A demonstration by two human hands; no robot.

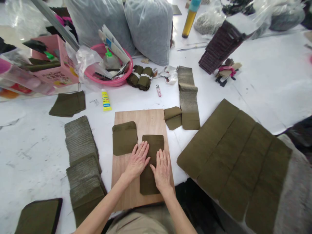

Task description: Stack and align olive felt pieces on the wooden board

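A long olive-green fabric piece (149, 182) lies lengthwise on a wooden board (126, 191) in front of me. My left hand (138, 160) rests flat on its left edge, fingers stretched out and pointing away from me. On the right edge lies my right hand (162, 169), also flat with its fingers extended. Neither hand grips anything. A shorter olive fabric piece (125, 139) with rounded upper corners sits on the board's left side, close beyond my left hand. A small folded olive piece (173, 117) touches the board's upper right corner.
Overlapping olive pieces (83, 169) run down the left. Large olive panels (234, 159) spread over the right. Beyond the board are a yellow tube (106, 100), pink-handled thread snips (158, 90), a pink basket (119, 82) of tools and a dark leaning stack (219, 45).
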